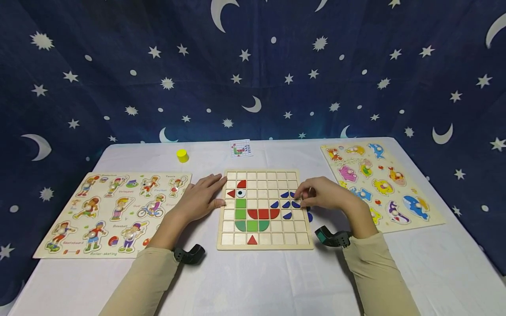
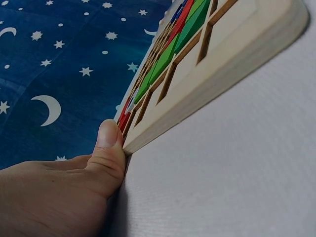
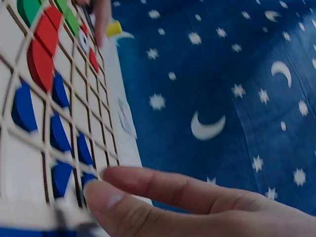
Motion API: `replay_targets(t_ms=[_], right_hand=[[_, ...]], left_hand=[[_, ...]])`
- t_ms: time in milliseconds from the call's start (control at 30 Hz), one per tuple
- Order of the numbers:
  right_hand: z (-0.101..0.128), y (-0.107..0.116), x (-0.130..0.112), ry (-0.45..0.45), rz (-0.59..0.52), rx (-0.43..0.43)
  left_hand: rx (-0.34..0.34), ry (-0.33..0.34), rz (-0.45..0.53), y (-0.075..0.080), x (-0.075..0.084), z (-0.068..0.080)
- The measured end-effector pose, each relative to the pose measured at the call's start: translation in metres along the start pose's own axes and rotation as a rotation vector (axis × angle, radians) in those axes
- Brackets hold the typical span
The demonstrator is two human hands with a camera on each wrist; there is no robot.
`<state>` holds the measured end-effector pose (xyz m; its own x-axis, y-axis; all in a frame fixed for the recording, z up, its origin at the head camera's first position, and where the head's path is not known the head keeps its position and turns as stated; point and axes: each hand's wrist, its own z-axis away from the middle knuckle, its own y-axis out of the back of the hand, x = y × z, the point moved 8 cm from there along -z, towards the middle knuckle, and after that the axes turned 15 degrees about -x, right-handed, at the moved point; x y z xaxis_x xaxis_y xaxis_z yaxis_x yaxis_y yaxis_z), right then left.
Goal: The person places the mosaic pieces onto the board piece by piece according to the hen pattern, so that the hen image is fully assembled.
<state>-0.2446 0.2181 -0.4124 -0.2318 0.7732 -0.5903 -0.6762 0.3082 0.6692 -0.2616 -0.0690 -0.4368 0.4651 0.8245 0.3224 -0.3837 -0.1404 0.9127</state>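
A wooden grid board [image 1: 265, 247] carries red, green and blue pieces and a white eye tile [image 1: 240, 193]. My left hand [image 1: 201, 197] rests against the board's left edge with fingers extended; in the left wrist view its thumb [image 2: 107, 134] touches the rim. At the right edge, my right hand [image 1: 326, 193] pinches a small blue rounded piece [image 3: 88, 177] between thumb and index finger, over a right-hand cell. The fingertips partly cover that piece. Several similar blue pieces [image 3: 60, 132] lie in nearby cells. A red piece [image 1: 263, 213] sits mid-board.
More blue pieces [image 1: 309, 217] lie just off the board's right edge. A sports puzzle [image 1: 106, 228] is at left, a sea-animal puzzle [image 1: 399, 188] at right. Behind the board are a small pattern card [image 1: 241, 148] and a yellow cylinder [image 1: 182, 156]. A starry cloth [image 1: 276, 96] hangs behind.
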Motion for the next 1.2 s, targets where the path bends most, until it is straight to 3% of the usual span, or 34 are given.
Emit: replay_targets(t_ms=[167,300,433,833,1200], right_hand=[[0.005,0.007,0.023,-0.052,-0.025,0.032],[0.004,0.003,0.032,-0.073,-0.05,-0.011],[0.001,-0.001,0.034,-0.067,-0.051,-0.044],[0.003,0.0,0.042,-0.106,-0.054,-0.029],[0.005,0.001,0.043,-0.083,-0.029,-0.06]], left_hand=[[0.011,-0.014,0.0,0.001,0.001,0.001],[0.009,-0.018,-0.007,-0.001,0.0,0.0],[0.01,-0.02,-0.011,-0.001,0.0,0.0],[0.008,-0.013,-0.009,0.001,0.001,-0.001],[0.006,-0.012,-0.013,0.002,0.001,0.0]])
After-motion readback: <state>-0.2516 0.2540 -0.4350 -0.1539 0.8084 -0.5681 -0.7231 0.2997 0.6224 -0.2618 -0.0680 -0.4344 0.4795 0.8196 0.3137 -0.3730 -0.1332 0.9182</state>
